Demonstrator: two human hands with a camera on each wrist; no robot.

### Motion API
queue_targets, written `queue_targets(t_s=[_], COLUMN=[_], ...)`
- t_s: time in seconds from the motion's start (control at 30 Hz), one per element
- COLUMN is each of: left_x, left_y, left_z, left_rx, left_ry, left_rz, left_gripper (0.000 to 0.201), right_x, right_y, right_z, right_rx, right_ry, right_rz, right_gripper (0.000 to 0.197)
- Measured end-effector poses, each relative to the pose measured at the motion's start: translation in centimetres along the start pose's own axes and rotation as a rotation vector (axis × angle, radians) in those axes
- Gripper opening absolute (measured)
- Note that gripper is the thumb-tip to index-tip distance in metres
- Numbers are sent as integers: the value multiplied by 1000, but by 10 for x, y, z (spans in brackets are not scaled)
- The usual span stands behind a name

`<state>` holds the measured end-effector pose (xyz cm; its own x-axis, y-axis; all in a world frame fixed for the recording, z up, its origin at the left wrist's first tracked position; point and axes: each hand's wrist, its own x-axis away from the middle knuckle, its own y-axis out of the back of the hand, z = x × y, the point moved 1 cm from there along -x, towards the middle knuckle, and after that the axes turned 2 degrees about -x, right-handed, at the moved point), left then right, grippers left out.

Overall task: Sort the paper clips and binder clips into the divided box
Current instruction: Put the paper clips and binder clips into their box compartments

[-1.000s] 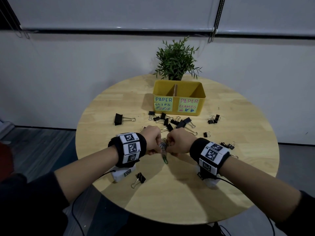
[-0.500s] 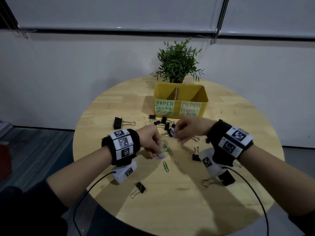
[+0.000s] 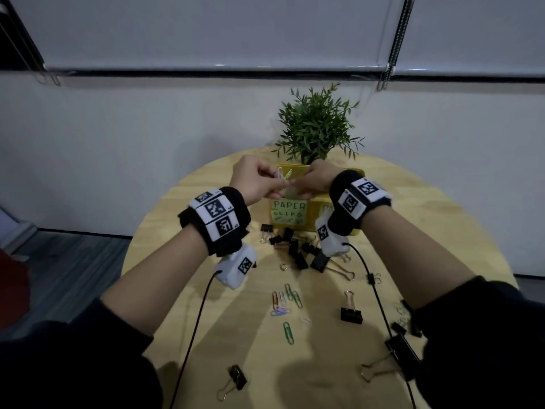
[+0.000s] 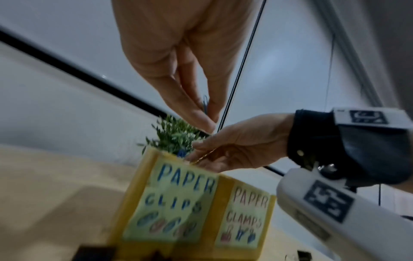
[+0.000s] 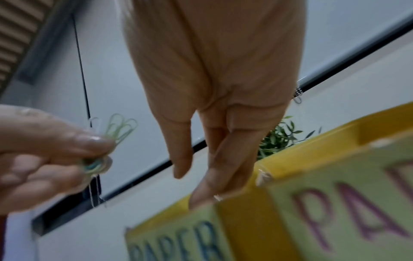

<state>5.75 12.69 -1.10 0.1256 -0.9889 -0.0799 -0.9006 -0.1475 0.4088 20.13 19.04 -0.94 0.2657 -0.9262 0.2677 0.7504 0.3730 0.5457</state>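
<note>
Left hand (image 3: 256, 180) grip pinching paper clips (image 5: 120, 128), right hand (image 3: 317, 180) fingers relaxed, over yellow box (image 3: 314, 214)

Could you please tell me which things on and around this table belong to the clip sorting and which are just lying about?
Part of the job:
- yellow divided box
- paper clips pinched in the left hand
- right hand over the box
- loose paper clips on the table
- black binder clips

Just lying about:
- potted plant
- window blinds
</note>
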Motion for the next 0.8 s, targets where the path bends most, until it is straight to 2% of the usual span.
queue_targets(t_s=[0.1,0.2,0.23,0.3,0.37,0.43,0.5,0.57,0.63,0.7,0.77,0.8], left_x=[-14,-26,-28,-28,-21,-6,19,51,81,103,119,124], left_y=[-20,-35,-39,-44,-41,-33,-22,-16,-12,-10,-8,-9], left_z=[10,15,18,21,18,9,2,9,27,43,50,53], left_rx=[-3,-111,-186,-389,-524,-531,-524,-635,-834,-932,-966,-987], left_ry=[-10,-106,-129,-121,-167,-293,-352,-281,-142,-48,-36,-41], left_rz=[-168,-268,-247,-158,-122,-130,-4,256,467,563,630,657], left_gripper=[17,12,11,32,47,39,24,19,21,23,5,15], right_x=[-5,7,12,26,45,68,90,109,121,124,127,127], right_y=[4,21,27,38,41,36,21,0,-24,-41,-55,-60], right_z=[-16,-26,-28,-32,-34,-37,-47,-64,-83,-96,-99,-99], right_rx=[-39,-81,-54,17,93,195,361,584,734,830,900,927], right_ry=[-13,59,92,173,260,316,329,411,524,590,632,645], right_rz=[-35,-195,-263,-373,-392,-300,-88,124,299,403,444,468], right_gripper=[28,26,26,24,21,18,16,20,31,39,44,46])
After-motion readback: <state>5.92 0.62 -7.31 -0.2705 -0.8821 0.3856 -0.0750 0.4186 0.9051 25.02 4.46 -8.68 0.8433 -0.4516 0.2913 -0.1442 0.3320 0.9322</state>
